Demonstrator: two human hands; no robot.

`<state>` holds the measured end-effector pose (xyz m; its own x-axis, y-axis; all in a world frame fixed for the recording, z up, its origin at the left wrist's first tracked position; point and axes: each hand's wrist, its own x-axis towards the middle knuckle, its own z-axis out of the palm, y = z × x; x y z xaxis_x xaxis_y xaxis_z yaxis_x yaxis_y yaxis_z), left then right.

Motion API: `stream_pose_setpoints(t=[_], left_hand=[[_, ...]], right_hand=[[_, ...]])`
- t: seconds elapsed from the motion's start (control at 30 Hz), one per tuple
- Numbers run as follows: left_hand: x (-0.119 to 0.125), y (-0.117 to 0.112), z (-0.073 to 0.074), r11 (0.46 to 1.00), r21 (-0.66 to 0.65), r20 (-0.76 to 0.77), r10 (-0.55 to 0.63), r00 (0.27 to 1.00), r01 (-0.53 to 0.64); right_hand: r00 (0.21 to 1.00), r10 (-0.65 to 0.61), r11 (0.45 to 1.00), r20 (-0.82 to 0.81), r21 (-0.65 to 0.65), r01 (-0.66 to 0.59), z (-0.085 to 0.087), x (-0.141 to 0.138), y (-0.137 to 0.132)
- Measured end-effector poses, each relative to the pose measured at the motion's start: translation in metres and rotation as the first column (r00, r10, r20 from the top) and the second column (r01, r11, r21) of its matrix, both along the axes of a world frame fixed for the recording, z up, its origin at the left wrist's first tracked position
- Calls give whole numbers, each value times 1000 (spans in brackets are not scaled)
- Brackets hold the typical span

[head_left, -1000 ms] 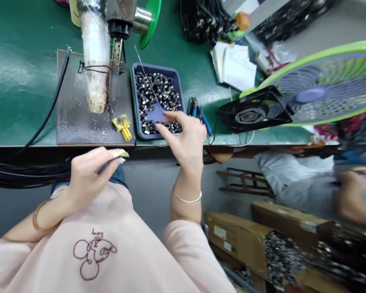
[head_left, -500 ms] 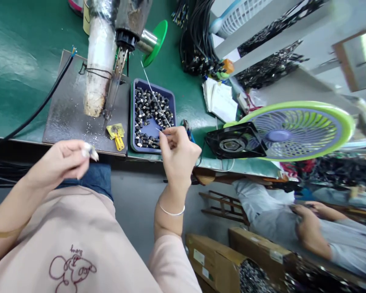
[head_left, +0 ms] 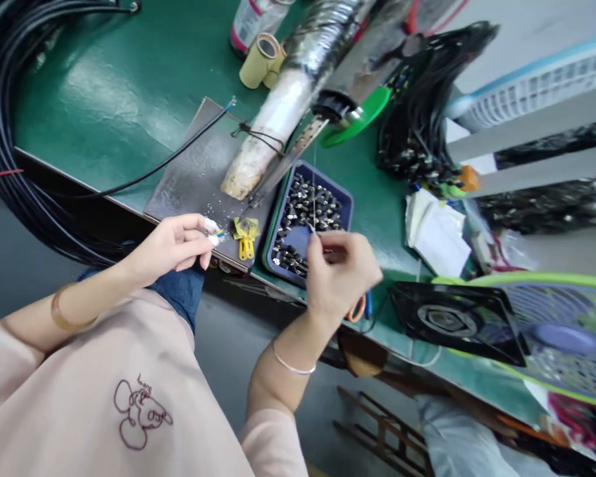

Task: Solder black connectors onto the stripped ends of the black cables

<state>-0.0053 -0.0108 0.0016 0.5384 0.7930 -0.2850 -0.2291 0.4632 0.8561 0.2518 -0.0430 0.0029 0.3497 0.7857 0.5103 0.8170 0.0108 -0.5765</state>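
My left hand [head_left: 179, 244], with white coverings on its fingertips, pinches a small wire end [head_left: 221, 234] showing blue and yellow strands; the rest of it is hidden by the fingers. It hovers over the front of a dark metal plate [head_left: 179, 189]. Between thumb and forefinger, my right hand [head_left: 340, 271] grips a thin solder wire [head_left: 314, 205] that runs up toward a green spool [head_left: 360, 119]. Below that hand is a blue tray [head_left: 348, 202] of small black connectors [head_left: 288, 255]. A soldering iron [head_left: 285, 162] points down at the plate, its tip between my hands.
A white wrapped tube [head_left: 273, 139] stands beside the iron. Yellow clip-like pieces [head_left: 247, 240] lie on the plate. One black cable [head_left: 173, 156] crosses it, and coiled cables [head_left: 10, 165] hang at left. Papers [head_left: 437, 232], a black fan [head_left: 451, 321] and a green-rimmed fan [head_left: 566, 331] are at right.
The view has turned and shifted left, so the bench things appear farther right and the cable coil shows. My left hand is now over the plate's edge, closer to the iron tip. Both grips hold.
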Motion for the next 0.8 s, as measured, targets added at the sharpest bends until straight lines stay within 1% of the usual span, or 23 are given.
stream_pose_setpoints(t=[0.03, 0.07, 0.1, 0.13, 0.17, 0.2, 0.23, 0.3, 0.37, 0.4, 0.53, 0.63, 0.73, 0.8], left_hand=[[1, -1, 1, 1000, 12, -13, -7, 1000, 7], [1, -2, 3, 1000, 24, -27, -12, 1000, 13], [1, -2, 5, 999, 40, -42, -16, 999, 18], [2, -3, 6, 998, 59, -56, -18, 998, 22], [2, -3, 7, 996, 81, -68, -24, 997, 29], [2, -3, 8, 994, 102, -79, -32, 996, 40], [2, -3, 8, 991, 121, -87, -40, 995, 51], [2, -3, 8, 987, 147, -103, -54, 993, 69], [2, -3, 8, 984, 162, -116, -58, 992, 76], [2, -3, 7, 983, 170, -120, -56, 991, 76], [2, -5, 6, 974, 209, -139, -53, 989, 82], [3, -6, 4, 964, 259, -147, -18, 989, 56], [4, -7, 2, 937, 347, -169, 32, 985, 29], [4, -7, -1, 903, 429, -191, 74, 979, 16]], right_hand=[[994, 12, 997, -109, 72, -4, 4, -10, -8], [972, 72, 991, -223, 126, -45, 7, -22, -17], [940, 133, 984, -314, 157, -87, 9, -36, -25], [908, 173, 982, -383, 141, -128, 9, -51, -32], [889, 203, 978, -410, 137, -160, 8, -65, -38], [890, 229, 972, -395, 138, -189, 5, -78, -41], [905, 219, 973, -364, 152, -174, 2, -89, -42], [939, 162, 976, -303, 192, -106, -4, -104, -39], [925, 156, 979, -347, 179, -98, -8, -110, -35], [906, 169, 981, -388, 159, -115, -9, -110, -33], [810, 241, 968, -534, 75, -238, -9, -105, -29], [753, 272, 953, -599, 60, -297, -10, -102, -29], [751, 261, 953, -606, 39, -299, -11, -101, -29], [759, 256, 954, -599, 30, -298, -11, -101, -29]])
